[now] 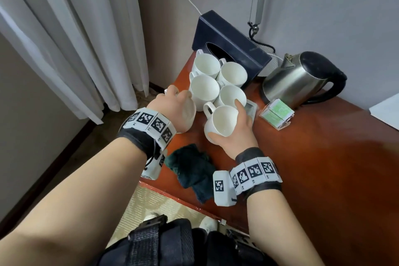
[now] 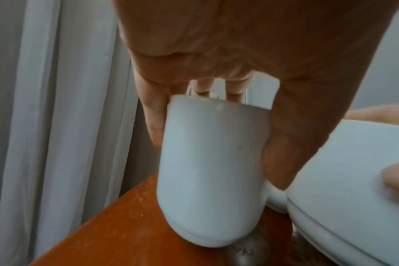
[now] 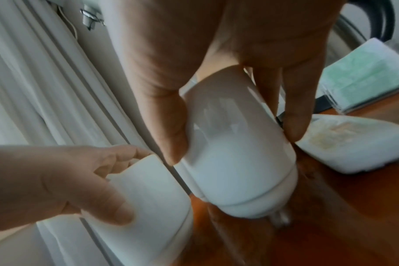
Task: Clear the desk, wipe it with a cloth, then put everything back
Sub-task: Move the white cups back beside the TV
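Observation:
Several white mugs [image 1: 205, 90] stand clustered at the far left corner of the red-brown desk [image 1: 313, 168]. My left hand [image 1: 177, 103] grips another white mug [image 2: 207, 171] from above at the desk's left edge, thumb on one side and fingers on the other. It is tilted, its base close to the wood. My right hand [image 1: 226, 120] grips a further white mug [image 3: 235, 162] just in front of the cluster, also tilted, handle pointing left. A crumpled dark green cloth [image 1: 192, 168] lies near the front edge, between my wrists.
A dark tissue box [image 1: 233, 45] leans against the back wall behind the mugs. A steel kettle [image 1: 302, 77] stands to its right, with a clear holder of green tea bags [image 1: 277, 113] and a flat white object [image 1: 250, 107] nearby. Curtains [image 1: 75, 39] hang left of the desk.

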